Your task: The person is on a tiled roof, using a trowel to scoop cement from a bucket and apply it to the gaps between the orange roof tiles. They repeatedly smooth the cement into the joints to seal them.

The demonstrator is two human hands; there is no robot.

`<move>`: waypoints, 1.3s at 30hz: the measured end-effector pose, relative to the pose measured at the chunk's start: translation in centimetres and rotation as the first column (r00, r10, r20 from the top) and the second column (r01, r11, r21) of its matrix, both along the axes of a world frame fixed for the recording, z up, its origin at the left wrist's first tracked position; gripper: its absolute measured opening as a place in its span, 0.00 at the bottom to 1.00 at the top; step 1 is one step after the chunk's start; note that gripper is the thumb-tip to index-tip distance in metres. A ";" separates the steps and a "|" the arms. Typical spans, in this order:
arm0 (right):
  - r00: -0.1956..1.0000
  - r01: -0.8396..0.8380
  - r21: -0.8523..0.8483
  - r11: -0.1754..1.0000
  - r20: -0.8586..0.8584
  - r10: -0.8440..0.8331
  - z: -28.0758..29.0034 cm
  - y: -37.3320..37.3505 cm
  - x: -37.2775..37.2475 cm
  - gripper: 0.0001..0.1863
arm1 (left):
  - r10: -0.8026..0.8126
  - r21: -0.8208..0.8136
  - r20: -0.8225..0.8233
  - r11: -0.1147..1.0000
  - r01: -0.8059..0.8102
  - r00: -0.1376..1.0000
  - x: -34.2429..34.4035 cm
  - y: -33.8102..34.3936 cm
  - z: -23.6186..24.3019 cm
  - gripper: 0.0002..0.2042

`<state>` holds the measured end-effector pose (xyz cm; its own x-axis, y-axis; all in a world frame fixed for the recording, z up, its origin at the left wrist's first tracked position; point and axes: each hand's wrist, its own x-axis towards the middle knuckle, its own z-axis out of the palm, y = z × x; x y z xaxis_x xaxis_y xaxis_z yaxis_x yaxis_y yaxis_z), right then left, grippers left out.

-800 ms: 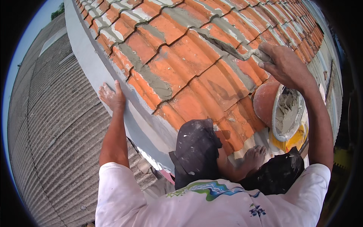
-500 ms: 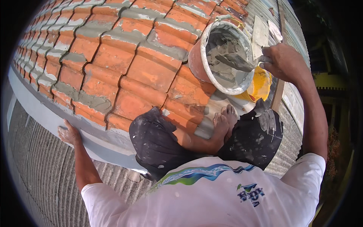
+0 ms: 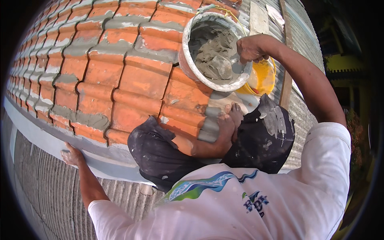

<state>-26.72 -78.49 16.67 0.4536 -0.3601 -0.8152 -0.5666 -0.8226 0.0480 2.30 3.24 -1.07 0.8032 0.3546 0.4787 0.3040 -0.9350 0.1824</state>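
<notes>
My right hand (image 3: 253, 49) is closed round the handle of a trowel (image 3: 220, 66) over the bucket's right side. The trowel's mortar-smeared blade lies on the wet grey mortar (image 3: 212, 45) inside. The bucket (image 3: 185, 59) is pinkish with a mortar-caked pale rim, and stands on the roof tiles. To the left, my left hand (image 3: 72, 155) rests on the pale ledge (image 3: 94, 154) along the roof edge, its fingers apart and holding nothing. Grey smears show on that hand.
Orange roof tiles (image 3: 142, 76) with grey mortar along their joints spread left and far. A yellow bucket (image 3: 262, 76) stands beside the mortar bucket, near a wooden beam (image 3: 287, 60). Corrugated sheets (image 3: 52, 184) lie below the ledge. My bare feet (image 3: 230, 120) are on the roof.
My right hand has moved left and inward over the bucket, lowering the trowel blade onto the mortar. The view has shifted slightly. My left hand stays on the ledge.
</notes>
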 end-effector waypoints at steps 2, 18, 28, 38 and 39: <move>0.999 0.018 0.063 0.998 0.043 -0.020 -0.6 -0.8 -1.1 0.12 | 0.015 0.011 0.002 1.000 -0.015 1.000 0.2 0.0 -0.3 0.50; 0.815 0.060 0.603 0.795 0.430 -0.387 11.5 1.4 -5.0 0.19 | 0.019 -0.134 -0.006 0.991 -0.019 1.000 -2.2 -2.0 0.1 0.47; 0.761 -0.366 0.491 0.791 0.647 -0.050 -3.0 28.5 22.6 0.15 | 0.005 -0.159 0.009 0.987 -0.003 1.000 -2.5 -3.4 1.0 0.47; 0.648 -0.461 0.090 0.883 0.713 0.266 -9.4 39.5 31.1 0.15 | -0.014 -0.174 0.016 0.985 0.017 1.000 -2.7 -3.7 1.2 0.45; 0.640 -0.484 0.074 0.872 0.710 0.295 -9.1 39.8 31.6 0.16 | -0.013 -0.178 0.011 0.984 0.015 1.000 -2.8 -3.8 1.3 0.45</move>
<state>4.87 -38.66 7.57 0.9511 0.1388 -0.2760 0.0071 -0.9029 -0.4297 -0.46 -0.56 0.21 0.8043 0.4239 0.4163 0.2889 -0.8913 0.3495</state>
